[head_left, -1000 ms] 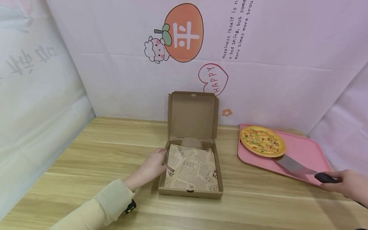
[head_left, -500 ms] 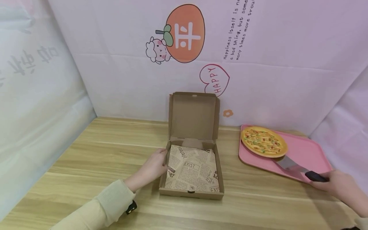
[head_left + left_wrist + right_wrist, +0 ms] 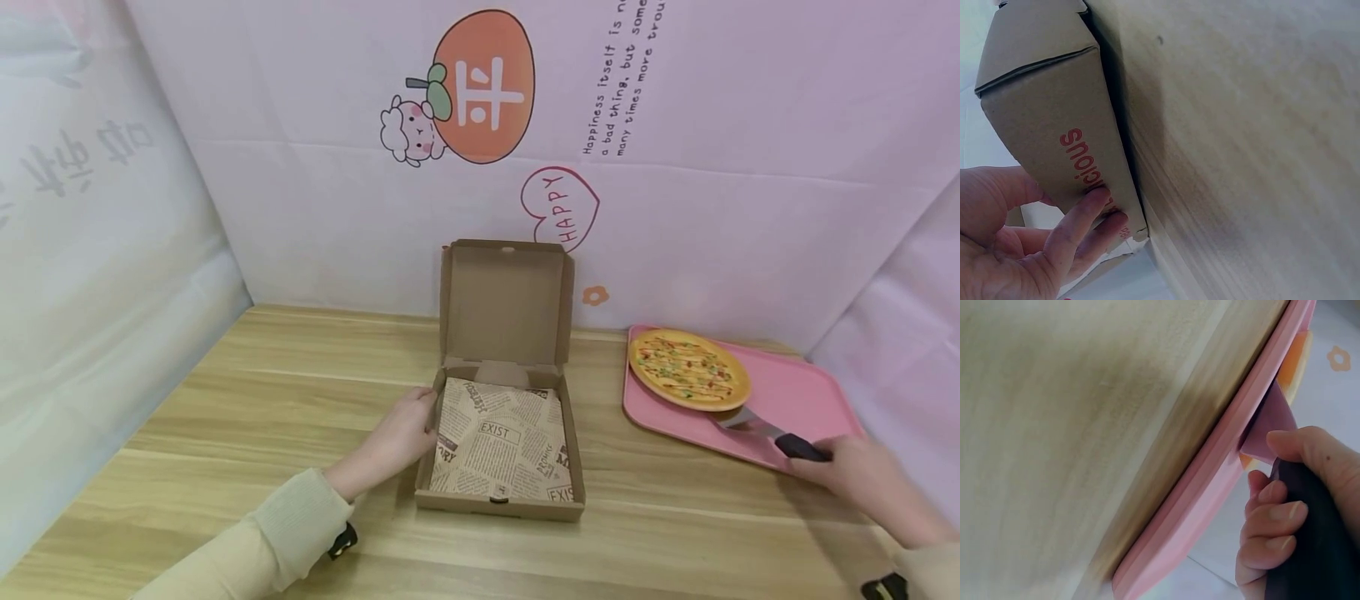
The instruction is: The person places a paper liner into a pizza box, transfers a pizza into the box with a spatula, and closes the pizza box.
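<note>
An open cardboard pizza box [image 3: 495, 507], lined with newsprint-patterned paper [image 3: 498, 442], stands mid-table with its lid [image 3: 506, 304] raised at the back. My left hand [image 3: 401, 429] holds the box's left wall; in the left wrist view its fingers [image 3: 1079, 228] lie against the red-lettered outer side. On the right, my right hand [image 3: 855, 479] grips the black handle [image 3: 801, 447] of a pizza spatula. The spatula's metal blade [image 3: 753, 422] slopes down to a round pizza [image 3: 686, 367], its front part hidden beneath the near edge. The pizza overlaps the left part of a pink tray [image 3: 798, 392].
The wood-grain table [image 3: 262, 400] extends left of the box and in front of it. A printed cloth [image 3: 315, 192] hangs close behind the lid and the tray. More cloth [image 3: 907, 308] hangs at the right side.
My right hand has moved left and slightly forward, sliding the spatula blade further under the pizza. The left hand stays on the box wall.
</note>
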A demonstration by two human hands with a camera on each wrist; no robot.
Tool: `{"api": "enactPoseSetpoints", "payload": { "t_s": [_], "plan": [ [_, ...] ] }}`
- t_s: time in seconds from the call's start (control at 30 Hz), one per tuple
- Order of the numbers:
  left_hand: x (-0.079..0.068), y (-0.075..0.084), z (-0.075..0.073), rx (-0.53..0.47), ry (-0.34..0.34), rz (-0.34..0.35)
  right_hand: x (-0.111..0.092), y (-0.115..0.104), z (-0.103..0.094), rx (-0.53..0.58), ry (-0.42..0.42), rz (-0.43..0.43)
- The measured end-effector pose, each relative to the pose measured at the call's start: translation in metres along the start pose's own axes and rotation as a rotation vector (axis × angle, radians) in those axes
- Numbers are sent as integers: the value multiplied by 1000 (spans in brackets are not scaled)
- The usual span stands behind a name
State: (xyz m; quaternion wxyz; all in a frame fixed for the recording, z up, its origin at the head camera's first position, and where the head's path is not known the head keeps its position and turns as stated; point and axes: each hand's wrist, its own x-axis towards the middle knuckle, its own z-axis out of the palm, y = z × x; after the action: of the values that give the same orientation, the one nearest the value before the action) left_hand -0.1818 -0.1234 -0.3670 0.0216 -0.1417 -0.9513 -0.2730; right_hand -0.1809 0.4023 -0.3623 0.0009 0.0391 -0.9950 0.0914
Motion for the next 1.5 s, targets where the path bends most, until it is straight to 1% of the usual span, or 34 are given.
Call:
{"api": "enactPoseSetpoints", "payload": {
  "t_s": [0.17, 0.3, 0.4, 0.7, 0.8, 0.93, 1.03, 1.27, 1.5],
  "plan": [
    [0, 1, 0, -2, 3, -3, 3, -4, 2, 6, -43, 29],
    [0, 1, 0, -1, 6, -5, 6, -7, 2, 31, -56, 38],
    [0, 1, 0, 1, 6, -7, 9, -10, 4, 62, -53, 27],
    [0, 0, -1, -10, 3, -16, 13, -16, 8, 91, -38, 23],
    [-1, 0, -1, -13, 2, -17, 16, -18, 9, 114, -33, 28],
    [-1, -1, 0, -2, -1, -16, 18, -21, 10, 146, -48, 45],
    [-1, -1, 0, 6, 0, -13, 19, -23, 10, 150, -50, 56],
    [-1, -1, 0, 7, -1, -18, 19, -27, 13, 151, -27, 61],
    [-1, 1, 0, 1, 2, -8, 17, -23, 16, 152, 4, 70]
  ]
}}
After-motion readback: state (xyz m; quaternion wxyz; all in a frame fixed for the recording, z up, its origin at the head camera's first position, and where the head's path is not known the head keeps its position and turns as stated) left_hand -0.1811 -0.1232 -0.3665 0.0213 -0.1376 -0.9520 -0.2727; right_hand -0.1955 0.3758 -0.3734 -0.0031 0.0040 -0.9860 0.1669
